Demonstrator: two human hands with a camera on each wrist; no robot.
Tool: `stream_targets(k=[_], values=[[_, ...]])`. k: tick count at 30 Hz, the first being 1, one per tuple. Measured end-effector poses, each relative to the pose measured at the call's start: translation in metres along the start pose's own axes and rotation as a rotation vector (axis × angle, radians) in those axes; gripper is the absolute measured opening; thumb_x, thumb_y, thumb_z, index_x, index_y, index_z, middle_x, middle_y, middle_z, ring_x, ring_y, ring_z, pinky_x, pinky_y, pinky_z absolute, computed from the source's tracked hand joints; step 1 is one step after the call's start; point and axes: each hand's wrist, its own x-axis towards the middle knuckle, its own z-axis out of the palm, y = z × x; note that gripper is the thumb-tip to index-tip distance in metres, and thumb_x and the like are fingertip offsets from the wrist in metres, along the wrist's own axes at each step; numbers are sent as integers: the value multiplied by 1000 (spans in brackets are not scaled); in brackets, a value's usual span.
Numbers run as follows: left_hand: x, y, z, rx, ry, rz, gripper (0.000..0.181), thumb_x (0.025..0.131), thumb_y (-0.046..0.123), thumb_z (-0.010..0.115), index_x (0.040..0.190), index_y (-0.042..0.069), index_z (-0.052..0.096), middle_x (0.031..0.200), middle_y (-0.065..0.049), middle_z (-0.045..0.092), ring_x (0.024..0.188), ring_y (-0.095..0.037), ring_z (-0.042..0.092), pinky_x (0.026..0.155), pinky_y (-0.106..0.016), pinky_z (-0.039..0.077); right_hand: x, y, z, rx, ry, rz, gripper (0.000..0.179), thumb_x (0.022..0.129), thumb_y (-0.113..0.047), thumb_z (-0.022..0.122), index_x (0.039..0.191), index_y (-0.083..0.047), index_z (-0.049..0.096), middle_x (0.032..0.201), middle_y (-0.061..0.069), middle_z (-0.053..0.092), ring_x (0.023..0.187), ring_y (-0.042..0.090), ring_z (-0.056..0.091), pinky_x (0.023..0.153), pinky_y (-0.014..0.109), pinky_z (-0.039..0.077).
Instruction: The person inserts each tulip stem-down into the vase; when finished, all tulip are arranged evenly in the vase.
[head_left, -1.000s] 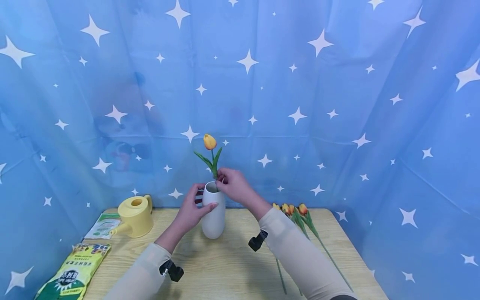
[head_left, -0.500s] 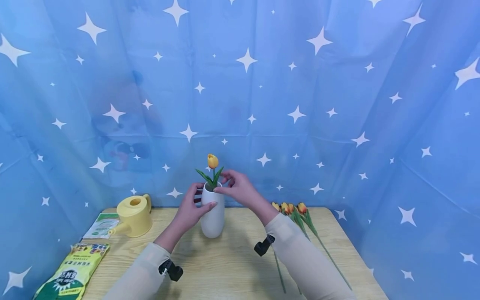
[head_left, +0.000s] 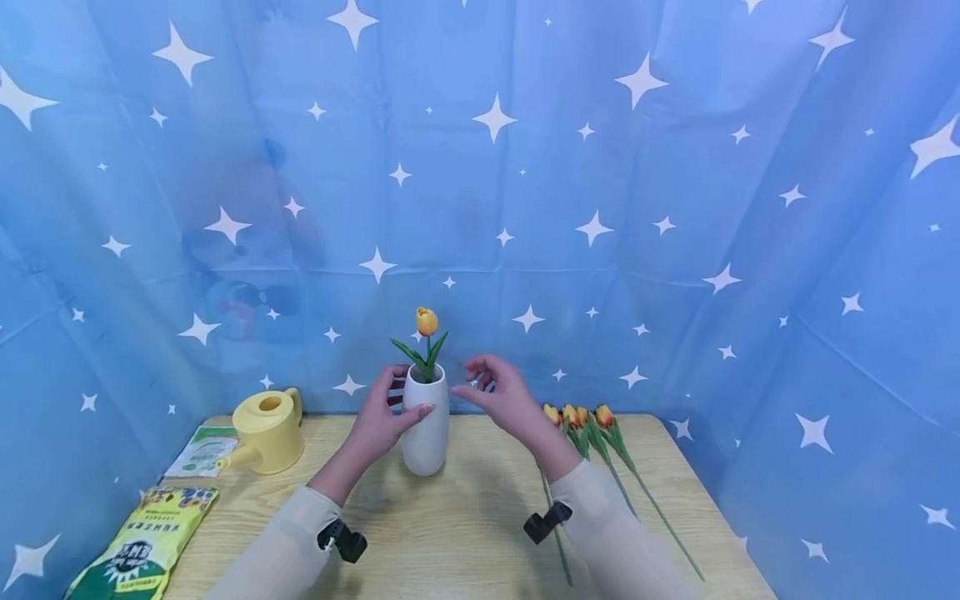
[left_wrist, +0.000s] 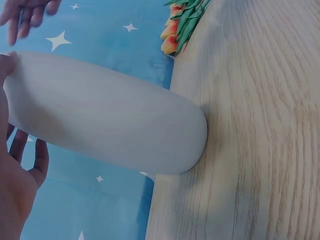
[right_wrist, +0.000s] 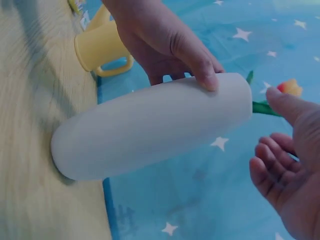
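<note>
A white vase (head_left: pixel 426 433) stands upright on the wooden table, with one yellow-orange tulip (head_left: pixel 427 322) in its mouth, leaves just above the rim. My left hand (head_left: pixel 380 417) grips the vase from its left side, thumb across the front and fingers behind; the right wrist view shows that thumb pressing near the rim. To the right of the vase, my right hand (head_left: pixel 501 396) hovers apart from it with loosely bent fingers and nothing in them. Several more tulips (head_left: pixel 606 417) lie at the table's right, partly hidden behind my right forearm.
A yellow watering can (head_left: pixel 270 433) stands at the table's left on or beside a green-and-white packet (head_left: pixel 202 454). Nearer the front left lies a yellow-and-green bag (head_left: pixel 142 546). A blue starry curtain (head_left: pixel 480 192) hangs behind the table (head_left: pixel 442 533).
The tulip has gone down into the vase. My right hand has let go of it and moved away to the right. My left hand keeps its grip on the vase.
</note>
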Motion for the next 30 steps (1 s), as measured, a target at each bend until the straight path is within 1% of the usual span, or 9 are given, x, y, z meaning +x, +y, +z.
stream_targets(k=[4, 8, 11, 14, 17, 21, 24, 30], values=[[-1, -1, -2, 6, 11, -6, 75, 97, 38, 90, 154, 13, 49, 152, -14, 56, 140, -43, 57, 115, -66, 49, -21, 13, -3, 17, 50, 22, 32, 101, -28, 86, 127, -15, 73, 110, 3, 70, 93, 23, 65, 75, 38, 59], [-1, -1, -1, 7, 21, -13, 75, 96, 39, 90, 154, 14, 50, 152, -12, 57, 139, -42, 57, 113, -64, 51, -44, 37, -11, 2, 106, 48, 25, 101, -26, 85, 122, -16, 74, 105, 2, 70, 90, 22, 65, 72, 33, 57], [-1, -1, 2, -1, 23, -21, 76, 95, 40, 91, 154, 15, 51, 152, -12, 57, 139, -42, 57, 112, -66, 51, -61, 56, -19, -11, 143, 89, 20, 102, -22, 84, 117, -13, 73, 102, 4, 69, 90, 21, 64, 73, 31, 56], [-1, -1, 2, -6, 24, -29, 76, 95, 40, 91, 154, 16, 50, 152, -11, 56, 139, -42, 57, 112, -66, 51, -75, 74, -24, -44, 169, 148, 19, 102, -20, 83, 115, -11, 73, 101, 4, 68, 90, 20, 63, 74, 30, 55], [-1, 0, 2, -9, 25, -31, 74, 96, 39, 90, 155, 16, 50, 153, -11, 56, 140, -42, 56, 112, -64, 51, -88, 91, -27, -69, 179, 202, 20, 103, -19, 83, 116, -8, 72, 101, 4, 69, 90, 18, 63, 74, 29, 55], [-2, -1, 1, -16, 28, -33, 75, 96, 39, 90, 155, 16, 50, 154, -11, 56, 140, -42, 56, 113, -64, 51, -103, 111, -29, -90, 160, 268, 22, 104, -17, 80, 119, -3, 72, 101, 4, 70, 88, 17, 62, 71, 28, 54], [-2, -2, 2, -15, 29, -33, 76, 96, 41, 90, 156, 16, 50, 154, -10, 55, 140, -41, 56, 114, -63, 51, -114, 124, -29, -106, 151, 299, 24, 105, -15, 79, 120, 1, 70, 99, 5, 69, 86, 18, 62, 69, 29, 54], [-2, -2, 3, -17, 30, -29, 76, 96, 42, 90, 156, 16, 50, 154, -10, 55, 140, -38, 57, 115, -62, 50, -127, 147, -24, -118, 152, 359, 25, 104, -14, 78, 120, 2, 67, 98, 6, 67, 83, 19, 62, 65, 29, 54]])
